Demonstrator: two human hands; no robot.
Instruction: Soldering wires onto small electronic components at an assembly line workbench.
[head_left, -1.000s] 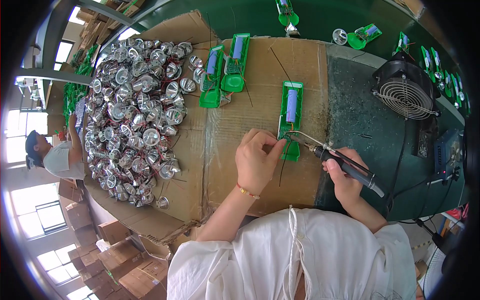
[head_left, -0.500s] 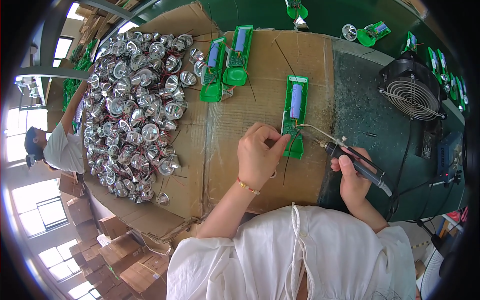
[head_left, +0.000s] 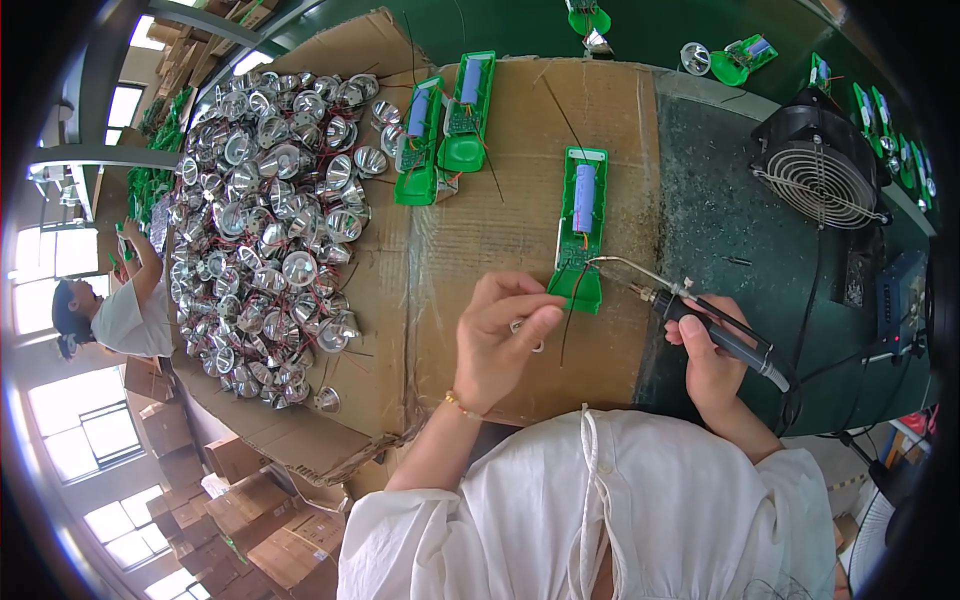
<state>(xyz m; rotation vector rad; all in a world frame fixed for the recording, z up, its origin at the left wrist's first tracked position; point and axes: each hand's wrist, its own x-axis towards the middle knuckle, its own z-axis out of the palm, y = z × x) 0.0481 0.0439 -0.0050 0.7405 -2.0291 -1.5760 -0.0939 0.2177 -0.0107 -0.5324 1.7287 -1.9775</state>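
Observation:
My right hand (head_left: 712,352) grips a black soldering iron (head_left: 735,345) with a thin curved metal guide tube; its tip end reaches the green circuit board in an open green plastic housing (head_left: 590,290). A purple cylindrical battery (head_left: 584,200) lies in the housing's upper part, and a thin black wire (head_left: 566,340) runs down past its lower end. My left hand (head_left: 497,335) is just left of the housing, thumb and forefinger closed close to that wire. Part of a shiny round rim (head_left: 518,325) shows by its fingers; what the fingertips pinch is too small to make out.
A heap of silver reflector cups (head_left: 270,230) covers the cardboard's left side. Two more green housings (head_left: 465,110) lie at the back. On the right stand a black fan (head_left: 820,175) and a blue box-shaped unit (head_left: 902,300). Another person (head_left: 130,300) is at far left.
My left hand has drawn back from the board, down and to the left. The iron stays at the board, almost unmoved. The person at far left has lowered an arm.

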